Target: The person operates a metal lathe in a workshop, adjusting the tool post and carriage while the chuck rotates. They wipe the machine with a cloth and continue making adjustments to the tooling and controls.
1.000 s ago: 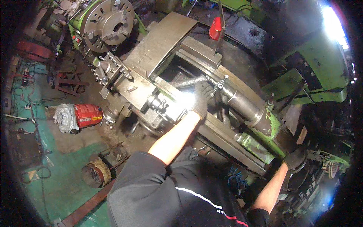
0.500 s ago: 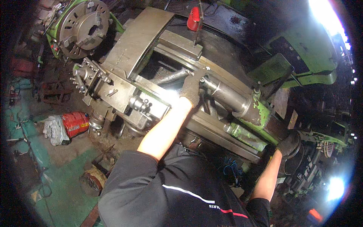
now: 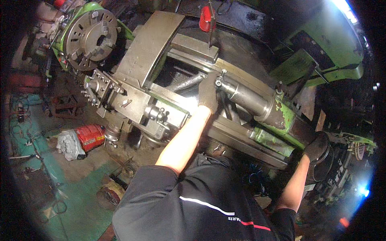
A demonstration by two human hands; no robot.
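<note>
A large metal lathe lies diagonally across the view. Its green tailstock (image 3: 284,120) has a round steel quill (image 3: 250,97) sticking out toward the upper left. At the quill's tip, a small metal fitting (image 3: 219,82) with a ring-shaped end and short pin shows beside my left hand (image 3: 208,91). This hand wears a dark glove; its fingers close round the front end there, and what they grip is mostly hidden. Lower right, my gloved right hand (image 3: 317,148) grips the rim of the dark tailstock handwheel (image 3: 326,156).
Left of my left hand are the carriage's flat steel cover (image 3: 150,44) and the tool post (image 3: 98,86). A big chuck (image 3: 90,36) stands at upper left. A red lamp-like cone (image 3: 205,19) hangs behind the bed. On the floor lies a red-and-grey bag (image 3: 88,136).
The machine sits slightly farther right in the picture. The fitting at the quill's tip shows more plainly beside my left fingers. My right hand stays on the handwheel.
</note>
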